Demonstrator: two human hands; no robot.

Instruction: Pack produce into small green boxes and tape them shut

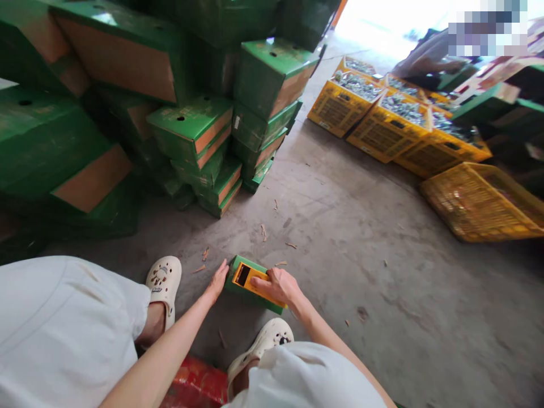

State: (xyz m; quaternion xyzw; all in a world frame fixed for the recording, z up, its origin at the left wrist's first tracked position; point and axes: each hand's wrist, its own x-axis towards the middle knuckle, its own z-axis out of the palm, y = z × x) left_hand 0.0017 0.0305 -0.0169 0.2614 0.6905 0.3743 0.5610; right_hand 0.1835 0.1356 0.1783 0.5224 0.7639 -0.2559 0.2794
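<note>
A small green cardboard box [272, 308] rests on the concrete floor between my feet. Over its top lies a slim yellow item with a dark panel [243, 276] at one end; its exact kind does not show. My right hand [278, 284] is closed around this yellow item, thumb on its upper face, holding it against the box. At the box's left end is my left hand [218, 282], its fingers stretched out flat along that side. Whether anything lies under the right palm is hidden.
Tall stacks of green cartons [191, 127] rise ahead and to the left. Yellow crates [369, 133] full of small metallic-looking pieces stand at the upper right, near a tipped yellow basket [467, 198]. Another person [429, 56] bends there. Brown scraps [263, 231] litter the floor.
</note>
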